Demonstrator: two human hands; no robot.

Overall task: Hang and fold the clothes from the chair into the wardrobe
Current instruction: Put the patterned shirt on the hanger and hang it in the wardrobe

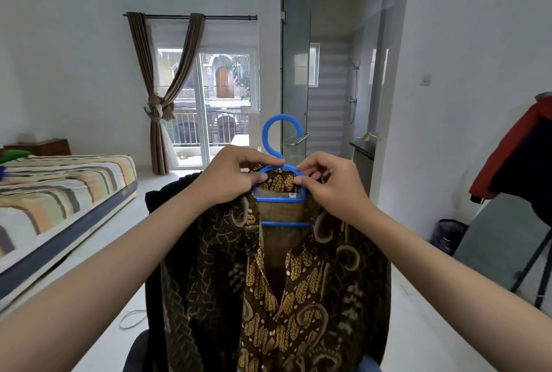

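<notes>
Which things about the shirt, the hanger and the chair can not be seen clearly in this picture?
Head view only:
- Shirt hem: cut off by the bottom edge.
- Blue hanger shoulders: hidden under the shirt and both hands, left hand, right hand.
- Chair: hidden behind the shirt.
- Wardrobe: not in view.
- Collar label: too small.

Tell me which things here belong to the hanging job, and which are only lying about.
Belong to the job:
- batik shirt
- blue hanger inside its collar
- left hand and right hand, both pinching the collar area
- dark clothes behind the shirt

Only lying about:
- bed
- curtain
- red jacket
- bin
</notes>
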